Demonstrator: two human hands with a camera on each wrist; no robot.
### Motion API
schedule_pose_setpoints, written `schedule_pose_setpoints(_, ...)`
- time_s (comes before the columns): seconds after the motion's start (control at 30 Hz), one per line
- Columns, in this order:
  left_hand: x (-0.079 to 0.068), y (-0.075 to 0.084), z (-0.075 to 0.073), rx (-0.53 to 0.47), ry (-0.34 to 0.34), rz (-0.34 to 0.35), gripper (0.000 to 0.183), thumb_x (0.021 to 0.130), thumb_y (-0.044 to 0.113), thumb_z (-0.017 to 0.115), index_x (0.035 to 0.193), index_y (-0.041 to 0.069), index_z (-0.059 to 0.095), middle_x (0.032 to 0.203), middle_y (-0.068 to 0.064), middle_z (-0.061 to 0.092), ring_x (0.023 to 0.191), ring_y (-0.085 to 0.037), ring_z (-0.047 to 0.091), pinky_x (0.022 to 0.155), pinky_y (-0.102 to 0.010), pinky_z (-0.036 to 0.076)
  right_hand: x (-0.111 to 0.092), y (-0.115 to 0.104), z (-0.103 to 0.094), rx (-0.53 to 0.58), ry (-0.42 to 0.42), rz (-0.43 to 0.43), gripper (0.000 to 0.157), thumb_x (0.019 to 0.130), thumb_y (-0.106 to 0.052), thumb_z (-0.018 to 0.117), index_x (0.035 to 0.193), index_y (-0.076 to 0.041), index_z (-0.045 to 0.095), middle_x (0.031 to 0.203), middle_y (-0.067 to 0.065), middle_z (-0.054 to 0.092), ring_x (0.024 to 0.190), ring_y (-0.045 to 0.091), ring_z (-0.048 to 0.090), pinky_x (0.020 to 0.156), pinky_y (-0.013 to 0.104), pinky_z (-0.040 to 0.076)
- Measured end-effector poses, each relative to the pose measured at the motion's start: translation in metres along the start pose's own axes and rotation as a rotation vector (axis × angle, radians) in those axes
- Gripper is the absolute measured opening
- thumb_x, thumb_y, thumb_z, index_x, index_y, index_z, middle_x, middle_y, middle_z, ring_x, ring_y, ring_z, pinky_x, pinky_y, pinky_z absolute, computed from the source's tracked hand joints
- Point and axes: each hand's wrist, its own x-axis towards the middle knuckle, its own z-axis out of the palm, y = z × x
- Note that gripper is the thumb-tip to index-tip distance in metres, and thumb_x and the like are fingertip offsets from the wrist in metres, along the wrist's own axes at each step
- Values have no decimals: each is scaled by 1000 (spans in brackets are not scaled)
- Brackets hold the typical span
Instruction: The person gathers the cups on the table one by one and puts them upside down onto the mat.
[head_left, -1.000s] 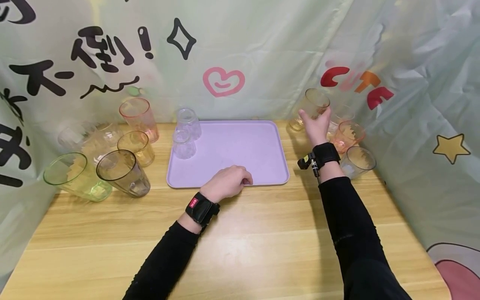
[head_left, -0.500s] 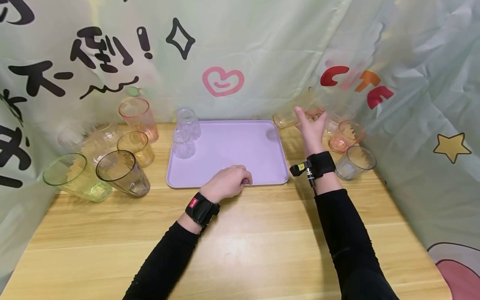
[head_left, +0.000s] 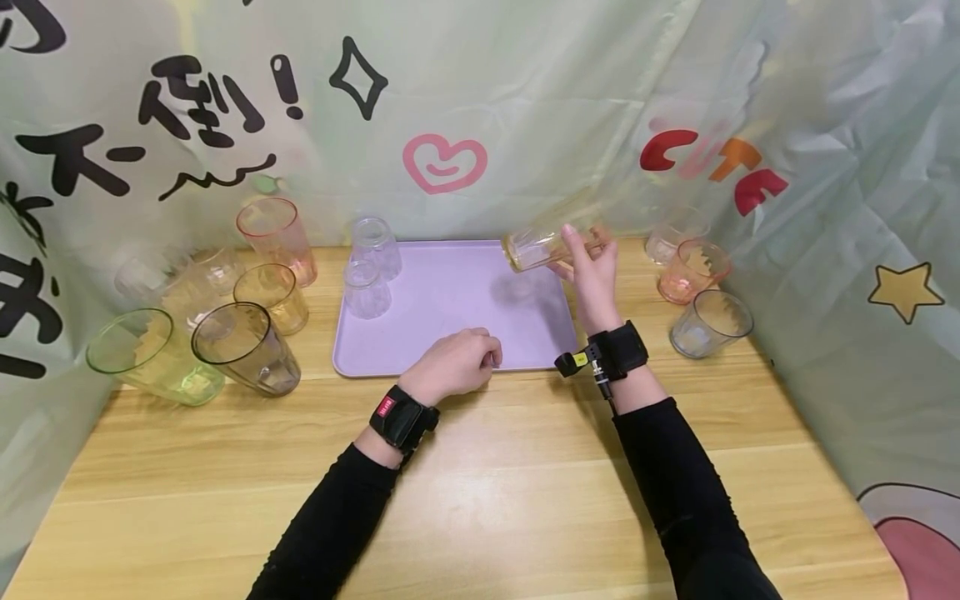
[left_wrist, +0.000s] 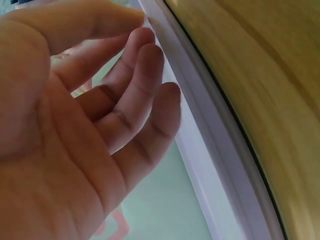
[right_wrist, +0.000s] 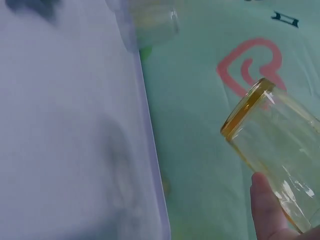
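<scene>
My right hand grips a tall yellow-tinted drinking glass above the right back part of the lilac tray. The glass is tipped nearly on its side, its thick base pointing left. In the right wrist view, a fingertip presses along the side of that glass. At the tray's front edge my left hand rests with loosely curled fingers and nothing in them. The left wrist view shows those fingertips right by the tray rim. Two small clear glasses stand upside down on the tray's left side.
Left of the tray stand several glasses, among them a green glass, a dark grey glass, a yellow tumbler and a pink glass. On the right are a clear glass, an orange glass and a bluish-grey glass.
My right hand has lifted the yellow glass from the right-hand group, tipped it from upright towards its side and carried it left over the tray. The left hand has stayed in place.
</scene>
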Motion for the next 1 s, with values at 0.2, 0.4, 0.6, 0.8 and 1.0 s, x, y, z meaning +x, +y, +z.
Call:
schedule_pose_setpoints(0.2,3,-3,-7,-7,191,-8,8,81,32,59,86,26,59,83,12,49,71,-2,44,56,-23,43,-18,0,13,85,-98,10,63,79,-34,69,127,-23,29,123,15,47,94,42,53,77,54,50)
schedule_pose_setpoints(0.4,4,-2,-16,-45,551,69,25,82,44,60,90,20,57,81,8,44,69,-2,39,47,-22,38,-41,-8,26,62,-161,36,60,82,-36,66,128,-24,29,123,17,50,97,40,53,76,52,50)
schedule_pose_setpoints(0.6,5,-1,-26,-72,853,73,44,76,43,68,102,11,52,98,-2,45,82,-8,43,55,-24,44,-89,-63,62,35,-208,88,61,82,-38,65,130,-21,32,120,15,52,95,36,55,75,46,52)
schedule_pose_setpoints(0.8,6,-7,-30,-88,932,53,70,69,43,74,121,7,43,120,-11,38,111,-17,36,82,-34,46,-118,-92,84,68,-265,154,52,86,-35,60,127,-17,33,109,13,55,87,31,58,74,41,53)
schedule_pose_setpoints(1.0,5,-8,-30,-145,901,29,84,66,43,76,132,11,35,126,-10,34,113,-15,34,85,-34,46,-129,-91,92,133,-343,196,53,88,-36,56,131,-17,32,116,13,52,92,31,57,75,42,52)
